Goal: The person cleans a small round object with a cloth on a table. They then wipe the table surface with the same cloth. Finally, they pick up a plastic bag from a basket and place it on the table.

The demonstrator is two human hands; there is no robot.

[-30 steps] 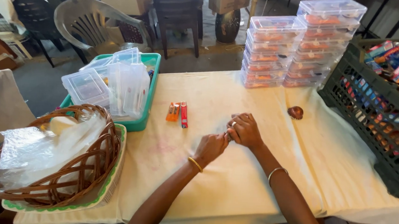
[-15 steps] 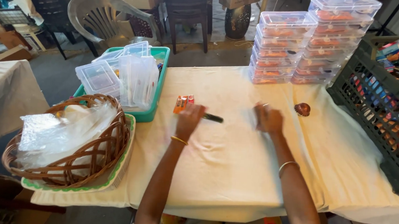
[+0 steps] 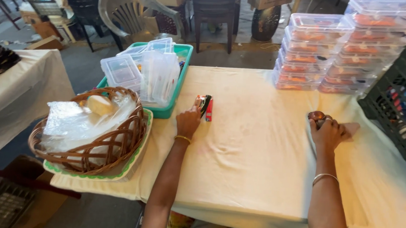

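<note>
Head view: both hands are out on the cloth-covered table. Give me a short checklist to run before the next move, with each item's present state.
1. Left hand at the small orange and black items: ok, fingertips touch them beside the green tray.
2. Left hand has a firm hold: cannot tell, the fingers hide the contact.
3. Right hand at the small dark brown object: ok, fingers rest on it.
4. Brown object lifted off the tablecloth: not ok, it sits on the cloth.
5. Stacked clear boxes apart from both hands: ok.
6. Wicker basket away from the left arm: ok, there is a gap.
</note>
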